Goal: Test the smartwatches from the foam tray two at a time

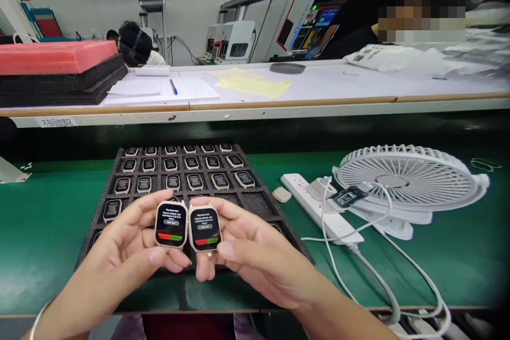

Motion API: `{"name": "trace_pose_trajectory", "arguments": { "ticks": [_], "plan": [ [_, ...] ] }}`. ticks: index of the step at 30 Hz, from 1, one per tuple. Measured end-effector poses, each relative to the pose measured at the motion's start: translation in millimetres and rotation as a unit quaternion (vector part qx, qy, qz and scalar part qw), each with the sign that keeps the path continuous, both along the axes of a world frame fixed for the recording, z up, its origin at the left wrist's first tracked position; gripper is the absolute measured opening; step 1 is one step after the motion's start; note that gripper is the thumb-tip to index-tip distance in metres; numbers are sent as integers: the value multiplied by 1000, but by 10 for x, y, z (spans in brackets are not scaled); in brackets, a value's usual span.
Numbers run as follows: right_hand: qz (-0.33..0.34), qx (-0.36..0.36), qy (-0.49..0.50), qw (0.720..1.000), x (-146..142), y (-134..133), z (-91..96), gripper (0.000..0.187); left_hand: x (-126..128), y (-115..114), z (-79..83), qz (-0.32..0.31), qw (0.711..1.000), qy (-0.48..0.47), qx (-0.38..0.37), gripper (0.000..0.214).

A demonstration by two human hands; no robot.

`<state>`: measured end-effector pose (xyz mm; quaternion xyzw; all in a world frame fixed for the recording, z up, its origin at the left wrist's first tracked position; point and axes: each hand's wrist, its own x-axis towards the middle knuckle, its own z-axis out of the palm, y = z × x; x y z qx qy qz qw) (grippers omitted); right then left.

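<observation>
My left hand (135, 249) is closed around the edges of a smartwatch body (171, 224) without a strap. A second smartwatch body (204, 228) sits in my right hand (247, 244), its thumb on the lower right corner. The two watches are side by side, nearly touching, screens facing me. Both screens are lit with white text, a grey button and a red and green bar. Beneath my hands lies a black foam tray (258, 202) with rows of similar watches, their screens lit with text. My hands hide part of its near rows.
Right of the tray are a white power strip (298, 191) with cables, a small dark device (346, 197) and a white fan (410, 178) lying flat. A raised shelf (247, 103) behind holds red foam (59, 57), papers, a pen (173, 86) and plastic bags. Several people are beyond it.
</observation>
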<state>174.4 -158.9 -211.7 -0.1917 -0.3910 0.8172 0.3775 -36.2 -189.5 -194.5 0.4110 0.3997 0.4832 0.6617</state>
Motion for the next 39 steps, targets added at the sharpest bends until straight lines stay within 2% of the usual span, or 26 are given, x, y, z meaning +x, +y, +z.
{"name": "trace_pose_trajectory", "arguments": {
  "ticks": [2, 5, 8, 14, 18, 21, 28, 33, 39],
  "plan": [
    [-14, -29, -10, 999, -17, -33, -182, 46, 1, -36, -207, 12, 1000, 11, -25, 54],
    [-43, -63, -1, 997, -61, -81, -415, 47, 10, -66, -488, 27, 999, 38, -13, 55],
    [-63, -71, 7, 995, -106, -110, -556, 46, 37, -65, -638, 41, 997, 55, 23, 55],
    [-70, -52, -7, 996, -146, -98, -640, 48, 118, 3, -670, 59, 993, 94, 47, 55],
    [-91, -33, -32, 995, -180, -104, -661, 47, 153, 16, -752, 94, 989, 97, 60, 45],
    [-107, -17, -45, 993, -200, -118, -656, 44, 162, -3, -791, 102, 989, 89, 65, 45],
    [-129, -14, -57, 990, -212, -133, -623, 43, 142, -64, -732, 85, 992, 76, 51, 45],
    [-146, -7, -80, 986, -240, -138, -632, 33, 140, -100, -756, 87, 993, 69, 39, 40],
    [-154, 8, -83, 985, -247, -155, -633, 32, 155, -127, -770, 82, 994, 58, 46, 40]
  ]
}}
